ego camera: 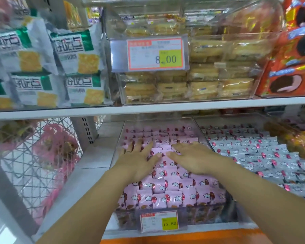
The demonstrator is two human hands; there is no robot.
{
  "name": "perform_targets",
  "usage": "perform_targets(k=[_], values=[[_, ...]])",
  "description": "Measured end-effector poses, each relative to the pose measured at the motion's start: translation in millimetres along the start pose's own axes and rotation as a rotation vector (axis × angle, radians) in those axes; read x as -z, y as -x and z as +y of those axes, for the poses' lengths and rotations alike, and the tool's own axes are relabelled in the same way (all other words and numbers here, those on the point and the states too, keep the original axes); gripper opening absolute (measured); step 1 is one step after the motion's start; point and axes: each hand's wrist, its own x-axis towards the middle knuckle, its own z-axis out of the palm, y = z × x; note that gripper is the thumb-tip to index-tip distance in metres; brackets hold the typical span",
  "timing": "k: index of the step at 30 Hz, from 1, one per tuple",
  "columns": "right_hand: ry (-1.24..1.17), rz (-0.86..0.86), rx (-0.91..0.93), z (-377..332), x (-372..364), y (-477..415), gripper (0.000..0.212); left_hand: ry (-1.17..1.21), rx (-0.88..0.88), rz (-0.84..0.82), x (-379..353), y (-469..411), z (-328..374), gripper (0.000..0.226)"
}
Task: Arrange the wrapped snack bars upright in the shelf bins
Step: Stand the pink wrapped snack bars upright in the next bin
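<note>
- Left hand [139, 161]: fingers straight and spread, grasping nothing, resting flat on the pink snack bars [174, 196].
- Right hand [197, 159]: also flat and released, touching the bars.
- The bars fill the clear bin [209, 214] at the front edge of the lower shelf [88, 182].

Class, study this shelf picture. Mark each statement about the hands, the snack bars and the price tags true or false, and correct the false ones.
1. The left hand and the right hand both lie flat on the pink snack bars. True.
2. The price tag on the pink bars' bin reads 8.00. False: it reads 15.80.
3. The silver-wrapped bars lie to the right of the pink ones. True.
4. The right hand holds a bar lifted clear. False: it holds nothing.
</note>
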Motion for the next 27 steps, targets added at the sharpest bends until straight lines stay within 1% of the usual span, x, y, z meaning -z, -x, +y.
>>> perform_targets(k=[2,8,11,13,15,17,19,20,21,23,24,26,27], values=[[-0.052,0.023,-0.018,-0.4,3.1,-5.0,0.066,0.006,-0.004,-0.007,3.4,-3.9,-0.6,0.063],[-0.006,0.023,-0.046,-7.2,-0.5,-44.6,0.06,-0.003,0.019,-0.001,6.9,-30.9,4.5,0.058],[-0.003,0.003,-0.073,-5.4,4.0,-47.4,0.06,-0.015,0.022,0.004,10.0,-34.2,2.2,0.055],[-0.011,0.004,-0.028,-3.7,9.0,-37.2,0.057,0.002,0.017,-0.017,12.0,-30.6,2.7,0.053],[-0.061,0.085,0.066,0.7,16.5,-15.8,0.053,0.053,0.019,-0.015,16.6,-25.0,3.8,0.052],[-0.103,0.258,0.14,14.5,20.8,16.5,0.049,0.104,0.019,0.041,19.5,-15.3,10.3,0.052],[-0.111,0.431,0.131,42.2,18.9,51.3,0.049,0.109,-0.016,0.143,19.0,-1.5,27.4,0.053],[-0.116,0.458,0.078,59.9,15.2,68.0,0.049,0.103,-0.064,0.186,17.8,6.3,40.4,0.053],[-0.112,0.442,0.005,77.5,11.0,83.5,0.051,0.106,-0.129,0.204,16.4,14.2,55.2,0.053],[-0.092,0.303,-0.165,110.5,-4.6,106.3,0.058,0.141,-0.271,0.182,10.4,25.6,86.5,0.052],[-0.083,0.227,-0.219,123.6,-13.0,113.5,0.063,0.157,-0.324,0.167,6.4,28.3,100.5,0.052],[-0.058,0.131,-0.264,142.1,-24.6,120.1,0.078,0.165,-0.379,0.141,-2.2,27.7,120.7,0.052],[-0.041,0.109,-0.266,149.5,-28.7,119.0,0.09,0.155,-0.384,0.119,-7.1,26.1,126.6,0.053]])
